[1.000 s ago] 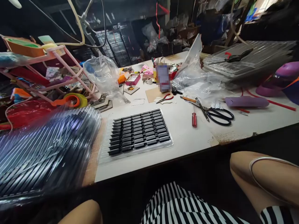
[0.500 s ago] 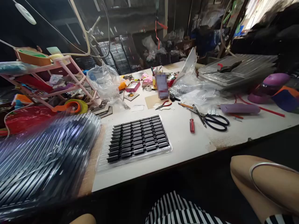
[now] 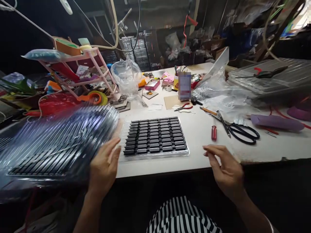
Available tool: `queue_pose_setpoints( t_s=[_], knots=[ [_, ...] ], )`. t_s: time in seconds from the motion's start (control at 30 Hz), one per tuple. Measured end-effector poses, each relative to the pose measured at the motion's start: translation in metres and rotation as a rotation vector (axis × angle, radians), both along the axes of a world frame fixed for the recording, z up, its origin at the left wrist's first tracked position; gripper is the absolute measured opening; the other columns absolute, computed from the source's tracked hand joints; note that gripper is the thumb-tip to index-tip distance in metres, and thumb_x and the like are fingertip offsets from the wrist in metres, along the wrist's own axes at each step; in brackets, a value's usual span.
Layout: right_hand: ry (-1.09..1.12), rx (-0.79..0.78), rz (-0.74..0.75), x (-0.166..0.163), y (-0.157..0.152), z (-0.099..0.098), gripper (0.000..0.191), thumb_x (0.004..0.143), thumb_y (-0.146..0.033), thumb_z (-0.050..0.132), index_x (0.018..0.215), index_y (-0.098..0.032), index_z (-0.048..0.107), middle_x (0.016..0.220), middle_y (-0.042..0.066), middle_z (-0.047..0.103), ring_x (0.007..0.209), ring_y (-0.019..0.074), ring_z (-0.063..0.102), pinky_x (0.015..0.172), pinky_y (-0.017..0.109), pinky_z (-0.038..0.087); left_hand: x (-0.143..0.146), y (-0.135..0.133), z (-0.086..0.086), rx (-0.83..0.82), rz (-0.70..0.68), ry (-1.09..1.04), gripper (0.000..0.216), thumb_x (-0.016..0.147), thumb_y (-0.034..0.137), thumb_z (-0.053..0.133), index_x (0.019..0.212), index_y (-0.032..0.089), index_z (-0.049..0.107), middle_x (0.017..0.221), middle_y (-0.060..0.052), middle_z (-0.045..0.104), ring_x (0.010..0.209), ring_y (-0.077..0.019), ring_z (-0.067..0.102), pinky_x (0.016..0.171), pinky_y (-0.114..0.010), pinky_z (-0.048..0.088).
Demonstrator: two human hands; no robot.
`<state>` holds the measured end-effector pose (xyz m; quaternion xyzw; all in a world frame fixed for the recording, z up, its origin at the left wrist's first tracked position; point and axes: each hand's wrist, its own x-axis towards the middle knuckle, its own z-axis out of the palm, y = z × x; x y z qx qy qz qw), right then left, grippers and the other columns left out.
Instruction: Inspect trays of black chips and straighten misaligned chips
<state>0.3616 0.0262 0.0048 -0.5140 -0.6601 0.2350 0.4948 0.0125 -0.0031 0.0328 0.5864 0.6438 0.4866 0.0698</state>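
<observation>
clear tray point(image 3: 170, 155): lying flat on the white worktop point(image 3: 150, 168), between the two hands – its rows of black parts point(image 3: 155, 137) showing face up.
left hand point(image 3: 104, 165): hovering between tray and stack, fingers lying together, thumb standing apart, gripping nothing; whether it is touching the stack, cannot tell.
right hand point(image 3: 225, 165): hanging off the tray's right side, fingers curling loosely, a gap showing above the thumb, nothing held.
tray stack point(image 3: 65, 139): leaning and fanning out at left, blurred; a wrist knocking it could be sending the upper trays sliding, i judge.
parts risk: sitting in shallow-looking thin plastic – a sleeve or finger catching the rim could be tipping them loose.
writing: red mark showing on the yellow holder point(image 3: 176, 83), too small to read; no brand reading clearly.
</observation>
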Motion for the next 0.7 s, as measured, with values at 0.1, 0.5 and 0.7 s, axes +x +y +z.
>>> queue_pose_setpoints(
  t_s=[0.1,0.5,0.7],
  knots=[
    [-0.128,-0.01,0.082,-0.008,0.014,-0.015,0.02,0.092,-0.025,0.045,0.103,-0.026,0.063,0.103,0.007,0.061,0.099,0.0246,0.06,0.073,0.037,0.054,-0.016,0.005,-0.032,-0.218,0.02,0.251,0.052,0.086,0.05,0.05,0.13,0.022,0.053,0.14,-0.011,0.049,0.135,-0.0333,0.035,0.111,-0.053,0.026],
    [-0.344,0.052,0.113,-0.042,0.068,-0.033,0.03,0.094,-0.023,0.043,0.119,-0.016,0.056,0.109,0.01,0.063,0.099,0.0246,0.056,0.087,0.042,0.048,-0.01,0.002,-0.073,-0.294,0.065,0.726,0.063,0.094,0.047,0.034,0.149,0.017,0.019,0.148,-0.015,0.037,0.139,-0.0303,0.027,0.11,-0.054,0.023],
    [-0.304,0.055,0.128,-0.04,0.069,-0.036,0.029,0.095,-0.021,0.042,0.12,-0.017,0.056,0.109,0.009,0.063,0.101,0.0225,0.056,0.089,0.04,0.047,-0.01,0.004,-0.07,-0.309,0.06,0.763,0.061,0.092,0.048,0.04,0.146,0.021,0.029,0.148,-0.014,0.037,0.138,-0.0335,0.03,0.107,-0.056,0.025]
  ],
)
